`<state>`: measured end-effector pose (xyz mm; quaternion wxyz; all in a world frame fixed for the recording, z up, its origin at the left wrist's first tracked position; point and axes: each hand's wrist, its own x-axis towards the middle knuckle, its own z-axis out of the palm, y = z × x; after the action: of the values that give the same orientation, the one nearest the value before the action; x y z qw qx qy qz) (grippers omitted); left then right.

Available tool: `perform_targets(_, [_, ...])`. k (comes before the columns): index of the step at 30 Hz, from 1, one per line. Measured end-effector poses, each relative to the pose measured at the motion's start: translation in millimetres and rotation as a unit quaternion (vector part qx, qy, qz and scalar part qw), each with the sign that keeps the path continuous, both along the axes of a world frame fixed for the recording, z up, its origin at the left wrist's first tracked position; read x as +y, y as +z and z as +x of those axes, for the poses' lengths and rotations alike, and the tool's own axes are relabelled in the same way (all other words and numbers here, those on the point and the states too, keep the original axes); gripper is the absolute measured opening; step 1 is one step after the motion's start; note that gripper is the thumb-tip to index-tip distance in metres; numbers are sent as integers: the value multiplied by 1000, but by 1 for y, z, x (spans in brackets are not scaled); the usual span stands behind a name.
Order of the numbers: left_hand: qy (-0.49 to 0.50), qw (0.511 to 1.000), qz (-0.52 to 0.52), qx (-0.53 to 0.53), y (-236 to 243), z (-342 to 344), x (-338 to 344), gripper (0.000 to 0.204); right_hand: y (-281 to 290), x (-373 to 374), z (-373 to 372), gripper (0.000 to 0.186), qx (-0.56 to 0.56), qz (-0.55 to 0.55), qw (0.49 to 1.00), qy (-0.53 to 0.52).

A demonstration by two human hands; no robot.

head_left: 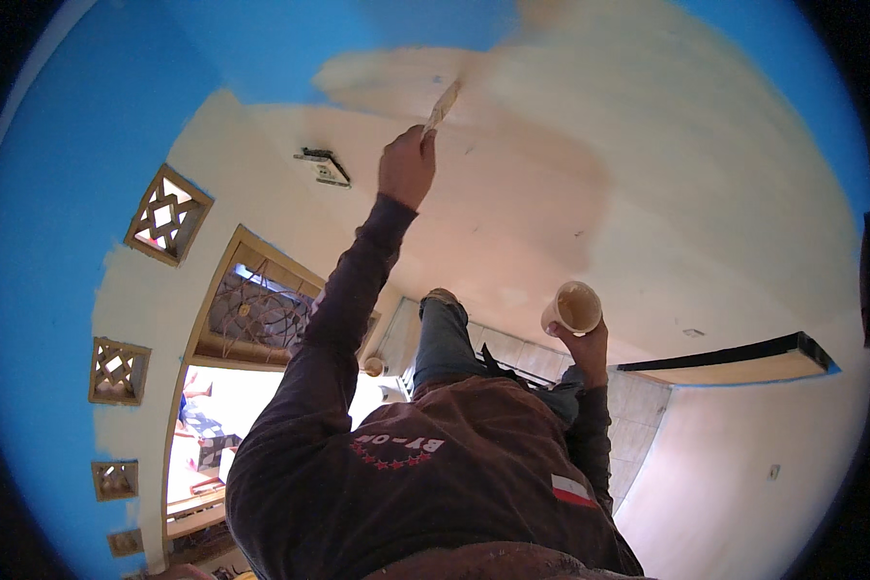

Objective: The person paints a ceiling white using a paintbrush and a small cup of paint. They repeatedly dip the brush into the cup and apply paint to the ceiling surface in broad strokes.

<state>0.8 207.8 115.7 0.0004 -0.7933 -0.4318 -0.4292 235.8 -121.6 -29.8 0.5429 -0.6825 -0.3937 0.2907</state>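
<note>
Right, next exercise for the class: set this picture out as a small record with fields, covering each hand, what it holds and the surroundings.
Left hand: raised; the left hand grips a pale flat tool
Tool tip: at the wall; contact cannot be told
Right hand: lower; the right hand holds a beige cup, contents unclear
Wall colours: blue areas beside cream and peach ones
Wall fitting: small rectangular fixture, left of the raised hand
Far left: square lattice openings
Clothing: dark long-sleeved top

A pale tool (443, 106), perhaps a brush, slants; beige cup (555, 312) gapes.
</note>
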Motion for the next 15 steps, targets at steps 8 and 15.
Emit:
perform_targets(8, [-98,994,-52,-19,13,-58,46,34,-8,-8,5,72,-1,-4,1000,-13])
perform_targets(15, [-120,985,-99,-79,11,-74,121,32,-13,-4,3,74,-10,-6,1000,-4])
